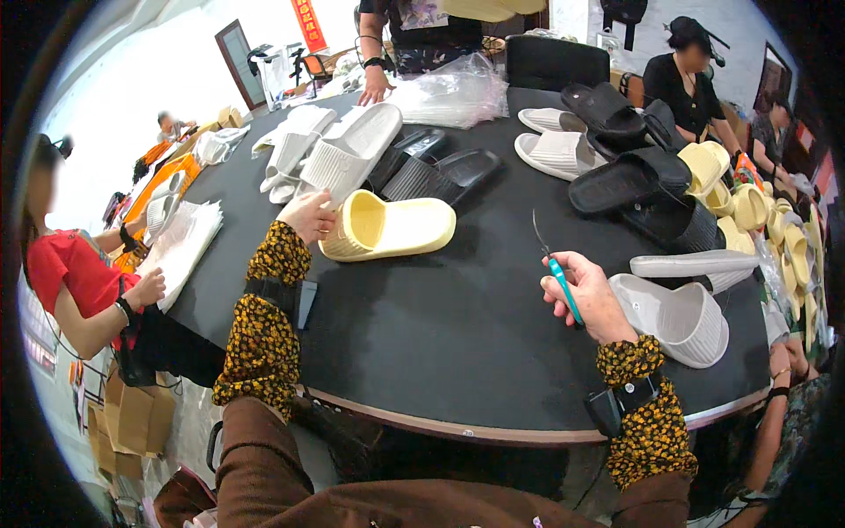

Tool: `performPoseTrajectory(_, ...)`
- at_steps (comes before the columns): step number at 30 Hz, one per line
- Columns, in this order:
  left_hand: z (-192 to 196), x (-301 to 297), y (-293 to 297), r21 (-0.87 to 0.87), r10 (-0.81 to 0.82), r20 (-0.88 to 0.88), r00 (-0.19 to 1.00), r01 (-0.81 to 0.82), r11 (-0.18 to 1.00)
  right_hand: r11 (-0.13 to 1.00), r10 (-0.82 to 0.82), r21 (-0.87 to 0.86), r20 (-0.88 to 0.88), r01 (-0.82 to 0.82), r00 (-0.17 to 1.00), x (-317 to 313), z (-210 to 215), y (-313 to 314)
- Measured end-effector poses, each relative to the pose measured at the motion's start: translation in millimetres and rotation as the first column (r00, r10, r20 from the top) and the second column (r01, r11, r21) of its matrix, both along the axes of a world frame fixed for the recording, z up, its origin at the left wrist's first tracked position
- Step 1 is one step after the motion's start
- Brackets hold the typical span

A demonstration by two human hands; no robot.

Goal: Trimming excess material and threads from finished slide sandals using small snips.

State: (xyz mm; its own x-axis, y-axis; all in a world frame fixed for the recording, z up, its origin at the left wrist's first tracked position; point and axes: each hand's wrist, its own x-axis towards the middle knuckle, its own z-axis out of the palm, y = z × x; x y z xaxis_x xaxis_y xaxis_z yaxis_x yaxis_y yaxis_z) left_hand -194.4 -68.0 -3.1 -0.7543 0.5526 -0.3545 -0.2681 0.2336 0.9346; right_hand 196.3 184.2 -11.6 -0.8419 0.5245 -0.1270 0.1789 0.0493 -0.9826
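Observation:
My left hand (308, 217) is closed at the toe end of a pale yellow slipper (414, 227), its fingertips against the ribbed strap. The slipper rests on the black tabletop (440, 334), its heel toward the right. In my right hand (588, 295) is a knife with a teal handle (563, 286) and a thin, curved blade pointing up and away from me. The fingers wrap round the handle. Beside that wrist lies a light grey slipper (669, 312), with another grey slipper (695, 264) on its side behind it.
Grey slippers (339, 158) and black slippers (444, 176) lie beyond my left hand. Black slippers (629, 180), white ones (559, 151) and yellow ones (704, 167) crowd the right. Clear plastic bags (453, 92) lie at the back. Several people stand or sit around the table.

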Motion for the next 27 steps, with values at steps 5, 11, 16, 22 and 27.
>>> performPoseTrajectory(5,-1.9,25.4,20.5,0.231,-0.09,0.068,0.994,0.072,0.97,1.0,-0.017,0.007,-0.023,0.017,1.0,-1.2,1.1,-0.2)
performPoseTrajectory(11,18.3,75.4,57.1,0.519,-0.352,0.107,0.93,0.25,0.818,0.986,-0.164,-0.039,-0.143,0.16,0.976,-2.3,6.9,-0.2)
performPoseTrajectory(16,38.1,129.9,94.5,0.607,-0.434,0.081,0.897,0.301,0.736,0.96,-0.279,-0.088,-0.255,0.266,0.926,-6.0,9.2,-1.0)
performPoseTrajectory(22,24.8,185.5,176.0,0.577,-0.517,0.068,0.853,0.389,0.719,0.905,-0.42,-0.163,-0.477,0.392,0.772,1.0,7.4,7.5)
performPoseTrajectory(27,32.7,225.0,189.6,0.289,-0.557,-0.024,0.83,0.539,0.791,0.872,-0.488,-0.27,-0.539,0.408,0.687,1.2,5.9,14.8)
